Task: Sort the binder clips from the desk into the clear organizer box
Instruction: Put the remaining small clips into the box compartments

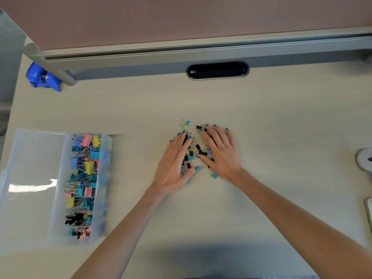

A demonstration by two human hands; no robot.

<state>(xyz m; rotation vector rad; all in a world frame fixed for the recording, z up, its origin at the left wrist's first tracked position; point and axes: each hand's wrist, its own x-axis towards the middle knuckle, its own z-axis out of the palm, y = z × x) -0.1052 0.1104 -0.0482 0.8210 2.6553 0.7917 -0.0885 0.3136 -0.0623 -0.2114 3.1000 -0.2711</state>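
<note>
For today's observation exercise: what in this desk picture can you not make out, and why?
Head view:
- Loose binder clips: many covered by the left hand and right hand, so no count.
- Clear organizer box: motion-blurred; dividers unclear.
- White round object: cut by right edge.
- Blue object: partly behind the partition post.

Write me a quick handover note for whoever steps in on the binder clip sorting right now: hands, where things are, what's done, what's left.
Left hand and right hand: both flat and open on the desk, flanking the loose clip pile; nothing gripped.
Clear organizer box: on the desk at the left, lid open.
Done: its compartments already hold many colourful and black clips.
Left: the small, mostly black clips between the hands, plus strays at the pile's edges.
</note>
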